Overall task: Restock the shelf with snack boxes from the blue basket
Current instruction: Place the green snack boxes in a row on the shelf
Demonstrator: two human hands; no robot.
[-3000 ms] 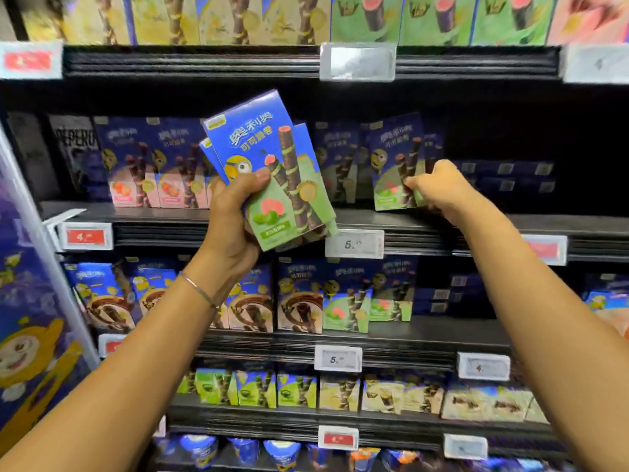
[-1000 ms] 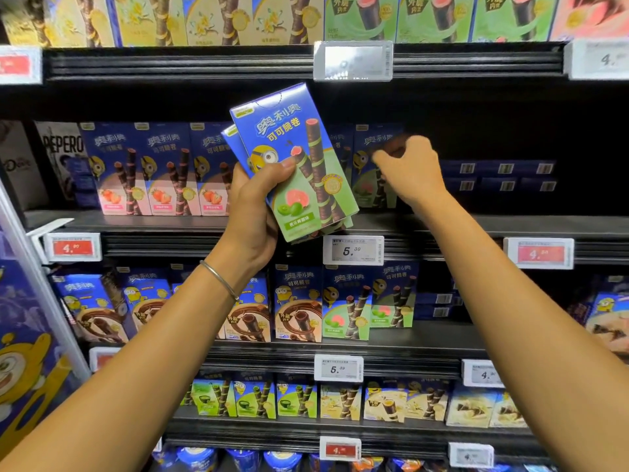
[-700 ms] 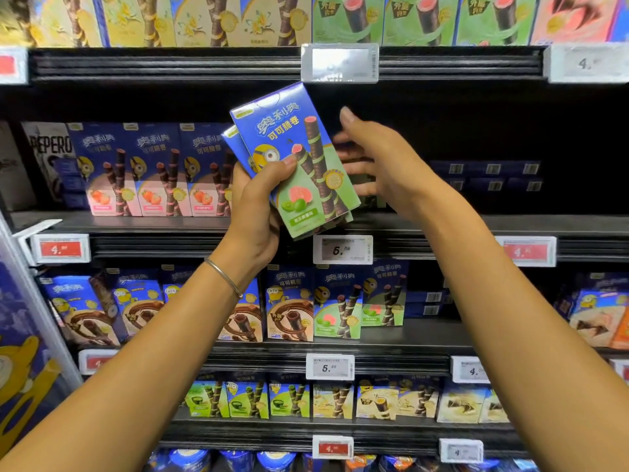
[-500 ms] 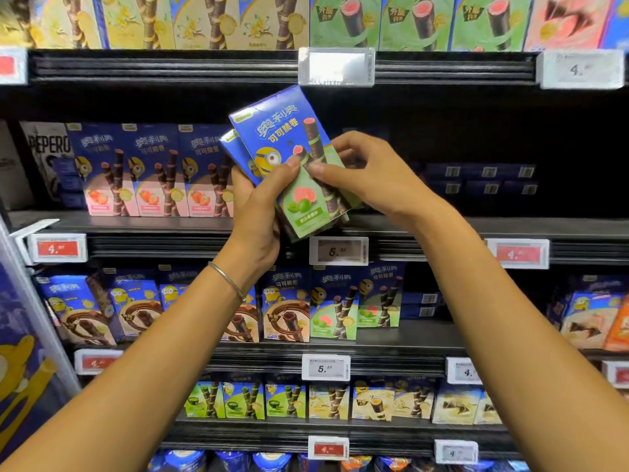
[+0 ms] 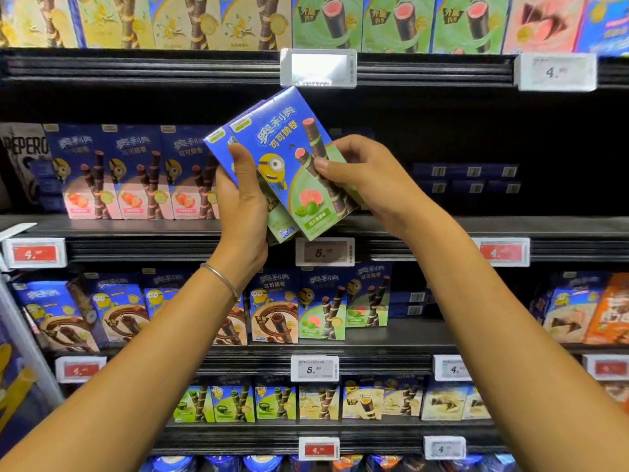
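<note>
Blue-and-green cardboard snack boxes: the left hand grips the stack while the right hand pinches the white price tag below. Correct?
No. The head view shows the left hand gripping the blue-and-green cardboard snack boxes, but the right hand pinches the right edge of the front box; the white price tag below is untouched.

blue-and-green snack boxes (image 5: 289, 165); silver bracelet (image 5: 221, 279); black shelf (image 5: 136, 226).
</note>
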